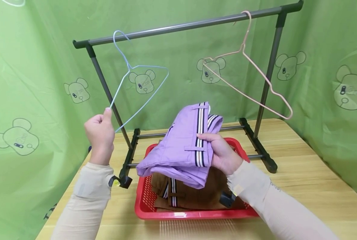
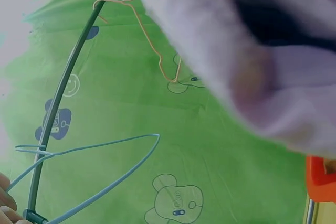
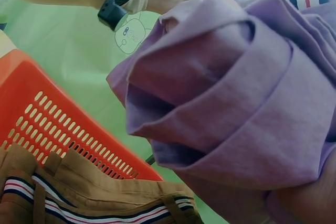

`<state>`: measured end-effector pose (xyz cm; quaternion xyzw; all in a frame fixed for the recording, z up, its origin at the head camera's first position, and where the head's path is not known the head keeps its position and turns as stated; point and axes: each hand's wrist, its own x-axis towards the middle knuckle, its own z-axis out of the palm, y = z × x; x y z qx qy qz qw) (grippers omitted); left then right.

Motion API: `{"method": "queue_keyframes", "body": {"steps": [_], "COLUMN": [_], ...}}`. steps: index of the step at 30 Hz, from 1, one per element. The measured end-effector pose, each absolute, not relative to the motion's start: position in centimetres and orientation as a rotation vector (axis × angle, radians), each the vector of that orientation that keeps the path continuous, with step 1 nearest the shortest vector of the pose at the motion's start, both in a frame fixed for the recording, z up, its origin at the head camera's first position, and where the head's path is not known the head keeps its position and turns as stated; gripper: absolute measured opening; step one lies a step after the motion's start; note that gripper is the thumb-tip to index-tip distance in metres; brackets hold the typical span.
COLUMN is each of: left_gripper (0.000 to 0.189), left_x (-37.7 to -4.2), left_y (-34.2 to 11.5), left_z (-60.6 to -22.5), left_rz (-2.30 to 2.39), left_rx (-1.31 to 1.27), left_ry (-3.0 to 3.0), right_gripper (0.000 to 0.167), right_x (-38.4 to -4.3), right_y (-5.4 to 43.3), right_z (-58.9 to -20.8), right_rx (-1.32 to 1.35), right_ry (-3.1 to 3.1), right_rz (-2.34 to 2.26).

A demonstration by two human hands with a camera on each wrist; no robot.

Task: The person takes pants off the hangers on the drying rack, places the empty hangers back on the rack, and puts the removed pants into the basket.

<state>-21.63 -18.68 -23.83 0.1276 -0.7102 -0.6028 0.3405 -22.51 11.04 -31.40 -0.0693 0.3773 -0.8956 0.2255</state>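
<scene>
My left hand (image 1: pixel 100 131) grips one lower side of a light blue hanger (image 1: pixel 145 66), whose hook loops over the left part of the rack's rod. In my right hand (image 1: pixel 223 151) is a folded bundle of purple trousers (image 1: pixel 178 143). The thumb lies on the striped waistband; the other fingers are hidden behind the cloth. These trousers are above a red basket (image 1: pixel 148 213) holding brown garments (image 1: pixel 193 195) with striped waistbands. The right wrist view shows the purple folds close up, with the basket beside them.
A dark metal rack (image 1: pixel 178 29) stands on the wooden table (image 1: pixel 310 186). From its right part hangs a pink hanger (image 1: pixel 267 80). Green curtains (image 1: pixel 175 90) with printed bear faces surround the table at the back and sides.
</scene>
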Motion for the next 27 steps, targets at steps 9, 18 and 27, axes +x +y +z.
{"method": "queue_keyframes", "body": {"steps": [9,18,27], "left_gripper": [0.05,0.049,0.05], "left_x": [-21.6,-21.7,-21.9], "left_y": [-18.6,-18.5,-18.4], "left_z": [-23.3,-22.8,-22.1], "left_rz": [-1.576,-1.565,-1.588], "left_rx": [0.336,0.298,0.291], "left_ry": [-1.847,-1.817,-1.803], "right_gripper": [0.029,0.025,0.031], "right_x": [-22.3,-22.0,-21.6], "right_y": [11.1,11.0,10.6], "right_z": [-32.0,-32.7,-32.6], "right_rx": [-0.163,-0.157,-0.156], "right_ry": [1.084,1.081,1.077], "right_rz": [-2.422,-2.396,-2.388]}}
